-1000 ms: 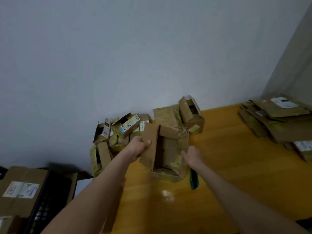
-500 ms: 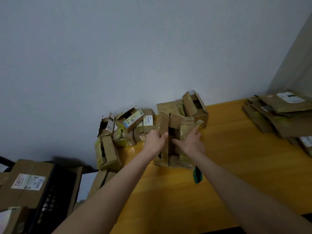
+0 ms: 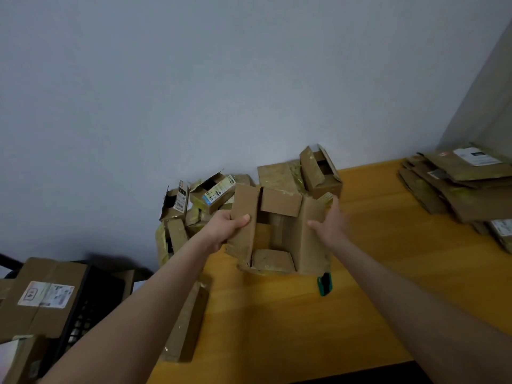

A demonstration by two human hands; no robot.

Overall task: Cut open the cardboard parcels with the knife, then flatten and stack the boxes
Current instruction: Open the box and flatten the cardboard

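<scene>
One opened cardboard box point(image 3: 279, 202), left hand point(image 3: 225, 227) and right hand point(image 3: 331, 224) clamped on opposite flaps.

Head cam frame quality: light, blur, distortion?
Head view: dim, flat light. The right hand looks motion-smeared and the held box is soft. Labels on the flattened stack are unreadable. The wall edge at right leans, which looks like wide-angle distortion.
</scene>
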